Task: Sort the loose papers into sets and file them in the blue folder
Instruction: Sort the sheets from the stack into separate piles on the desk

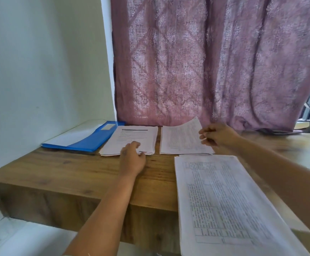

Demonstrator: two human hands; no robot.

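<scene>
Sorting is underway: the right hand is pinching a lifted sheet over the far pile, while the left hand is pressing the middle pile beside the blue folder at the bench's far-left corner. Next, the sheet needs laying squarely on its set; an unsorted stack is lying along the near edge.

On a brown wooden desk lay a blue plastic folder beside two stacks of printed white paper. The left hand rested on the left stack; the right hand pinched a lifted sheet over the right stack.
</scene>
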